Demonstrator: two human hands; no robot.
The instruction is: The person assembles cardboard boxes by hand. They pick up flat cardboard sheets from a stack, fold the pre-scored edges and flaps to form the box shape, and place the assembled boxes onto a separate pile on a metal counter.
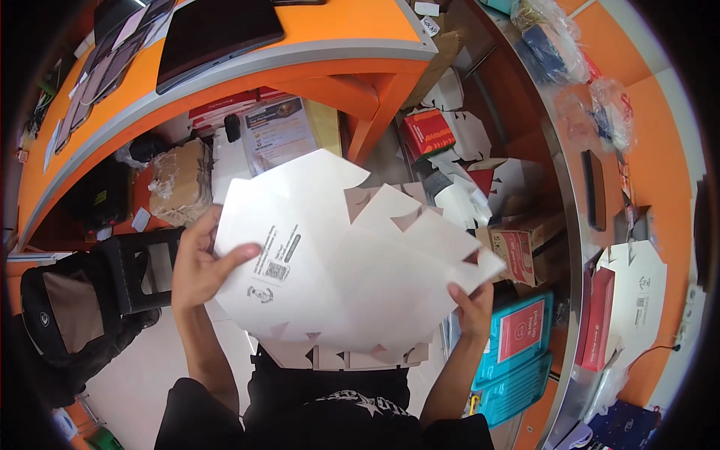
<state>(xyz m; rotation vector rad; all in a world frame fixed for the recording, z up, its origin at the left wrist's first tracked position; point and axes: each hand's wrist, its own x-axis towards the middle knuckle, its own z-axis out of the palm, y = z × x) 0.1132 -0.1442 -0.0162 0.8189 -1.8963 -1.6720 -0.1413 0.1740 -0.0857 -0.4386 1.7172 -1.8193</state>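
A large flat white cardboard box blank (337,262) with notched flaps is held up in front of my body. Black print and a square code mark its left part. My left hand (199,262) grips its left edge, thumb on top and fingers hidden beneath. At the lower right corner, my right hand (472,304) pinches a flap between thumb and fingers. More notched cardboard blanks (330,356) show under its near edge, above my lap; whether they are separate sheets I cannot tell.
An orange desk (330,34) with a black tablet (217,37) stands ahead. To the right are teal plastic crates (514,382), an open cardboard box (517,247) and a counter holding another white blank (637,296). A black backpack (71,315) sits at the left.
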